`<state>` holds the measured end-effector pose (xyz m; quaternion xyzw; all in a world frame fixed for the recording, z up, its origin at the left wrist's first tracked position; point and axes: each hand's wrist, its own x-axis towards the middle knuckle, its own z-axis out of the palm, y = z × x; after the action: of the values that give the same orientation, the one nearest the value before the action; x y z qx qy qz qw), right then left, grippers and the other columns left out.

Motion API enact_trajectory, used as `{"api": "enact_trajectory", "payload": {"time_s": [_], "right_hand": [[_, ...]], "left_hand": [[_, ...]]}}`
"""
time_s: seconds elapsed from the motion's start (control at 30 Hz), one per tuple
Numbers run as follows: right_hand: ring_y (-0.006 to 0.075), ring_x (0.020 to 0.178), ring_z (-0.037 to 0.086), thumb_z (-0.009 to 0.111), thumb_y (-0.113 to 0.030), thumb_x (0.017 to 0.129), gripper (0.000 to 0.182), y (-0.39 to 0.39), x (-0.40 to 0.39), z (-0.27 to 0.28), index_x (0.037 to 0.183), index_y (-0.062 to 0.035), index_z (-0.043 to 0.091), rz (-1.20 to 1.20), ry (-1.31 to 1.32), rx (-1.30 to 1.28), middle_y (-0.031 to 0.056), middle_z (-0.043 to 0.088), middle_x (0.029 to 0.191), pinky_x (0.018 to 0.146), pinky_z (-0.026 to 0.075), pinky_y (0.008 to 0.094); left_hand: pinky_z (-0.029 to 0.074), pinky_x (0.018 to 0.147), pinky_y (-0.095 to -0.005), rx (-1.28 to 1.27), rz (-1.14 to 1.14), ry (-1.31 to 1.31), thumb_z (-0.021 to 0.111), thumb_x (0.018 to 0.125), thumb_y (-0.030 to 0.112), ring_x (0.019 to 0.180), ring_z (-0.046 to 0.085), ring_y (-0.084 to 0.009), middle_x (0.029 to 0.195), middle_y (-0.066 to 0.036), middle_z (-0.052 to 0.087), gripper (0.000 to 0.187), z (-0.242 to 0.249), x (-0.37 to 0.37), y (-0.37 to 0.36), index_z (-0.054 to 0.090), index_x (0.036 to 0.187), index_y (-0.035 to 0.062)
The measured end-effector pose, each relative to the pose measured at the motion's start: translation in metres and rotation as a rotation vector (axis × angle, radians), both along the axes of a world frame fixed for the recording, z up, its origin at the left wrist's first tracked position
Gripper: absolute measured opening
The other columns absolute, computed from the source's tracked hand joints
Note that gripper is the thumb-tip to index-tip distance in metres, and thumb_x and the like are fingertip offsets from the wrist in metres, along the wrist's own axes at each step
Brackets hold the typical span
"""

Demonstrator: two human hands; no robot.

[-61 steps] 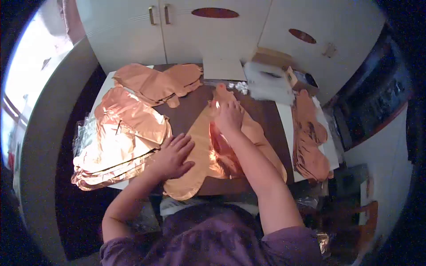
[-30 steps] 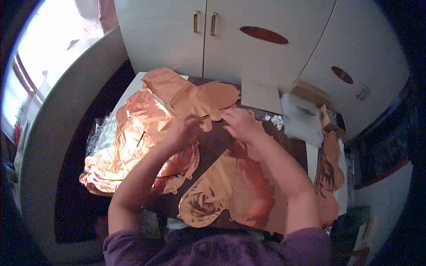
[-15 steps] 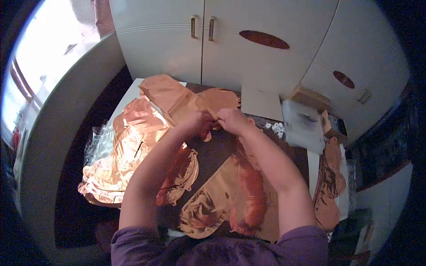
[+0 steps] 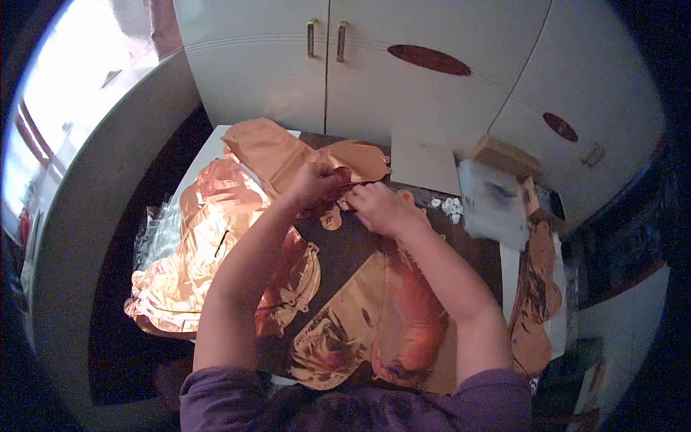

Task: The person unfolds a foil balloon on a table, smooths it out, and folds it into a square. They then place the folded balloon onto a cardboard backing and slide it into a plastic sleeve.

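Note:
My left hand (image 4: pixel 317 186) and my right hand (image 4: pixel 381 210) are close together over the far middle of the dark table. Both have closed fingers, pinching a piece of copper-coloured foil balloon (image 4: pixel 315 212); exactly which edge is hidden by the fingers. A small rounded foil tab (image 4: pixel 331 219) hangs below them. Behind my hands lies a flat foil balloon (image 4: pixel 266 153) with rounded lobes. A large crinkled foil balloon (image 4: pixel 216 209) shines to the left. Nearest my body rests another flat foil balloon (image 4: pixel 345 309), with reddish, reflective foil (image 4: pixel 414 331) beside it.
Small white pieces (image 4: pixel 451 207) sit right of my hands, next to a clear plastic container or bag (image 4: pixel 493 205) and an open cardboard box (image 4: pixel 505 155). More foil (image 4: pixel 534 309) lies at the right edge. Clear plastic packaging (image 4: pixel 152 234) is at far left. White cupboard doors (image 4: pixel 259 79) stand behind.
My left hand has lifted slightly and shifted left. My right hand has moved a little down and right, so the two are farther apart. The reddish foil near my right forearm has spread.

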<state>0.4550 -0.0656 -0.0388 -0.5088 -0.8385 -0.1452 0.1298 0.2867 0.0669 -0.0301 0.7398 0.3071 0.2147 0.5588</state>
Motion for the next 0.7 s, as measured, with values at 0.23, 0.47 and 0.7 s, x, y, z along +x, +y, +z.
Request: {"api": "enact_trajectory", "payload": {"time_s": [0.23, 0.47, 0.7], "right_hand": [[0.0303, 0.073, 0.066, 0.072, -0.017, 0.078, 0.013, 0.03, 0.008, -0.015, 0.085, -0.0067, 0.072, -0.16, 0.332, -0.116, 0.0103, 0.068, 0.078, 0.067, 0.053, 0.0401], [0.0259, 0.074, 0.068, 0.072, -0.019, 0.081, 0.015, 0.054, 0.02, 0.012, 0.084, -0.0042, 0.073, -0.33, 0.63, -0.555, 0.0134, 0.07, 0.079, 0.068, 0.052, 0.037], [0.0323, 0.079, 0.065, 0.071, -0.019, 0.081, 0.013, 0.069, -0.003, 0.021, 0.081, -0.0057, 0.068, -0.197, 0.374, 0.038, 0.0125, 0.065, 0.08, 0.071, 0.052, 0.0412]], "left_hand": [[0.052, 0.062, -0.0371, 0.245, -0.064, -0.024, 0.067, 0.091, 0.021, 0.063, 0.063, -0.0182, 0.074, -0.008, 0.07, 0.022, -0.007, -0.005, 0.005, 0.071, 0.089, -0.0008], [0.052, 0.069, -0.0432, 0.387, -0.152, 0.341, 0.063, 0.087, 0.026, 0.07, 0.068, -0.03, 0.083, -0.017, 0.072, 0.026, -0.028, -0.007, 0.033, 0.074, 0.097, 0.0046], [0.052, 0.07, -0.0429, 0.56, -0.192, 0.2, 0.062, 0.089, 0.034, 0.071, 0.067, -0.0338, 0.08, -0.019, 0.07, 0.032, 0.004, -0.018, 0.006, 0.072, 0.097, 0.0046]]}}
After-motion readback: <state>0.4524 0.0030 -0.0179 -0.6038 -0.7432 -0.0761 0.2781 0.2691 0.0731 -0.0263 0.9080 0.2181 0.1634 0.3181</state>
